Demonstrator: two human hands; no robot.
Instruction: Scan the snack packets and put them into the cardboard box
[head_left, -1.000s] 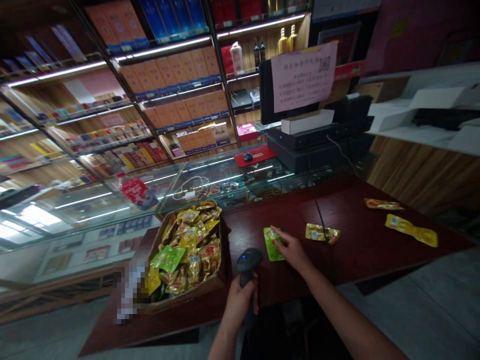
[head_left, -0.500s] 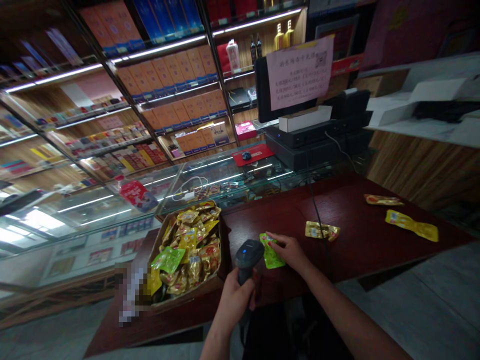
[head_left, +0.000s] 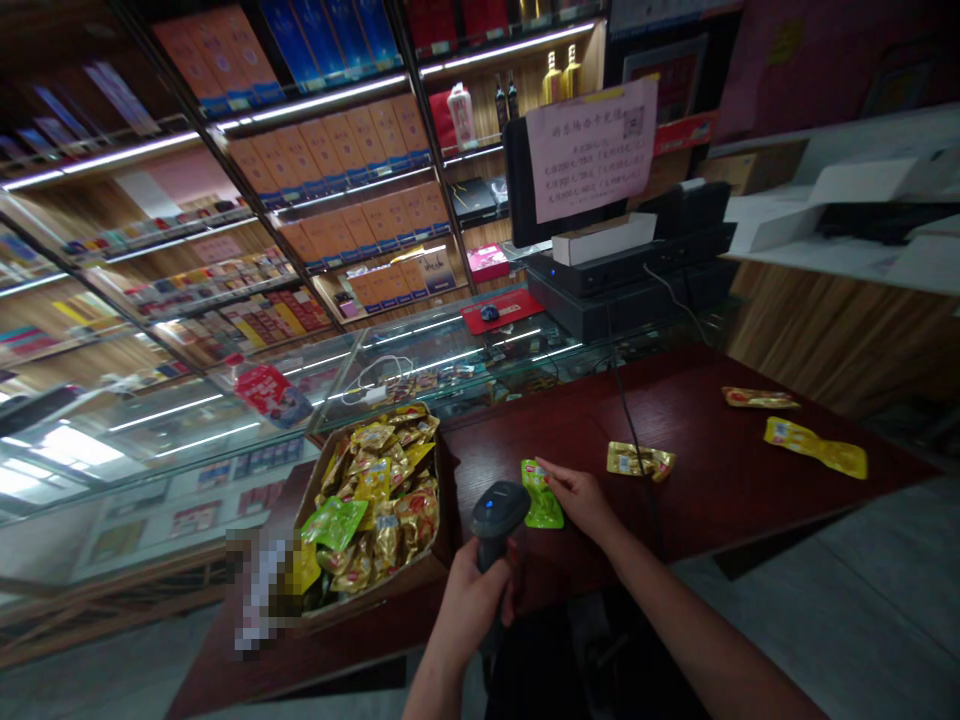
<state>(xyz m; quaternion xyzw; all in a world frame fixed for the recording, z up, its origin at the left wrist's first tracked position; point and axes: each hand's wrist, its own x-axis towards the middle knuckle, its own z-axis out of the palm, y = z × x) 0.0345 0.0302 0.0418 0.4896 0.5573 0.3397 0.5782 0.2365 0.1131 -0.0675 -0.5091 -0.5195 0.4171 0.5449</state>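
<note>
My left hand (head_left: 474, 598) is wrapped around the handle of a dark barcode scanner (head_left: 498, 508), which has a small blue light on its head. The scanner is upright over the table's near side. To its right, a green snack packet (head_left: 546, 508) lies flat on the table. My right hand (head_left: 579, 498) has its fingertips on the packet's upper right edge, gripping it; the thumb's position is hard to see. Left of the scanner stands a cardboard box (head_left: 441, 525) full of gold and yellow snack packets, with another green packet (head_left: 334, 521) on top.
A gold packet (head_left: 624, 459) lies right of my hand under a black cable (head_left: 624, 395). Farther right are a gold-red packet (head_left: 759, 398) and a yellow packet (head_left: 817, 447). Behind the dark red table (head_left: 517, 430) stand a glass counter, a monitor (head_left: 519, 185) and stocked shelves.
The green packet has turned slightly under my right hand's fingers and lies a little straighter. My left hand keeps the scanner in nearly the same place. The whole view has shifted slightly.
</note>
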